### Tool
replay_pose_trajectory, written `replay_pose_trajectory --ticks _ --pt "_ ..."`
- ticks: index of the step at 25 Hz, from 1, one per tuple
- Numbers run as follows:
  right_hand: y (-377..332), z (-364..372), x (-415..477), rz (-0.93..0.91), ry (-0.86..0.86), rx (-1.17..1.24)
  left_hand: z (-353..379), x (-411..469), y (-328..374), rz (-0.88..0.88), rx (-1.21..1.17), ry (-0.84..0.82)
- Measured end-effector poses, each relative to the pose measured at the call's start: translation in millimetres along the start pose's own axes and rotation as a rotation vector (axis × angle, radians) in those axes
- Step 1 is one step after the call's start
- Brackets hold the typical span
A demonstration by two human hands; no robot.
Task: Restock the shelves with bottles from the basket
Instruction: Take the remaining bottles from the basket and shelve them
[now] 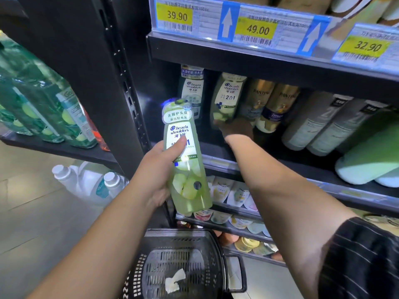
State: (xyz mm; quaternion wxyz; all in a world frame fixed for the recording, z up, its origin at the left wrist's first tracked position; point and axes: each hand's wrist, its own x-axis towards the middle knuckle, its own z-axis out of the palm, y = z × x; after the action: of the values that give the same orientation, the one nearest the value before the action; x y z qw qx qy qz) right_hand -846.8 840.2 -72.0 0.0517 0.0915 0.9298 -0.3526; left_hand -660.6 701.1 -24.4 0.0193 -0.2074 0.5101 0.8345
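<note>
My left hand (158, 167) grips a green Head & Shoulders bottle (187, 165) with apple pictures, holding it upright in front of the shelf. My right hand (236, 130) reaches into the dark middle shelf (218, 160) and holds the base of a second green bottle (226, 98) of the same kind, which stands tilted next to a white Head & Shoulders bottle (192, 91). The hand's fingers are in shadow. Below me the black basket (179, 264) holds only a scrap of white paper.
Gold Pantene bottles (274, 106), grey bottles (317, 121) and pale green bottles (371, 152) fill the shelf to the right. Price tags (254, 29) line the shelf above. Refill pouches (233, 193) sit below. A left-hand rack holds green bottles (43, 108); white jugs (86, 182) stand on the floor.
</note>
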Motion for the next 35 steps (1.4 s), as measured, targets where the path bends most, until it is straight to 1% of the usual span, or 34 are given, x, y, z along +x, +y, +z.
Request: replay_pose_trajectory --ticks 2,5,6,9,12,16,18,22,24,26,27,30,32,33,35 --pt "-1 0 3 -0.033 0.019 0.065 4 1 -2 0.010 0.005 0.023" --pt "-2 1 3 -0.131 0.037 0.018 11 3 -2 0.017 0.000 0.031" --pt "-2 1 6 -0.150 0.038 0.037 13 4 -2 0.020 0.001 0.035" --pt "-1 4 13 -0.149 0.041 0.157 17 8 -1 0.028 -0.003 0.048" --pt "1 8 22 -0.127 0.043 0.189 20 11 -1 0.031 -0.017 0.060" --pt "-5 11 29 -0.135 0.026 0.133 21 15 -2 0.045 -0.026 0.095" --pt "-11 12 30 -0.128 0.050 0.101 21 16 -3 0.052 -0.022 0.104" --pt "-20 13 29 -0.138 0.131 -0.061 19 19 -6 0.062 -0.014 0.124" --pt "-19 12 28 -0.152 0.130 -0.091 19 22 -8 0.069 -0.009 0.127" --pt "-14 11 29 -0.169 0.069 -0.049 21 25 -8 0.072 -0.010 0.127" --pt "-11 9 28 -0.173 0.016 0.023 23 26 -8 0.072 -0.012 0.125" --pt "-4 -6 3 -0.122 -0.224 0.334 29 30 -4 0.095 0.015 0.087" --pt "3 -22 -27 -0.103 -0.423 0.460 35 36 -1 0.126 0.039 0.063" --pt "8 -31 -41 -0.107 -0.495 0.513 38 37 1 0.137 0.044 0.060" --pt "20 -48 -62 -0.166 -0.560 0.565 46 42 3 0.145 0.039 0.071"
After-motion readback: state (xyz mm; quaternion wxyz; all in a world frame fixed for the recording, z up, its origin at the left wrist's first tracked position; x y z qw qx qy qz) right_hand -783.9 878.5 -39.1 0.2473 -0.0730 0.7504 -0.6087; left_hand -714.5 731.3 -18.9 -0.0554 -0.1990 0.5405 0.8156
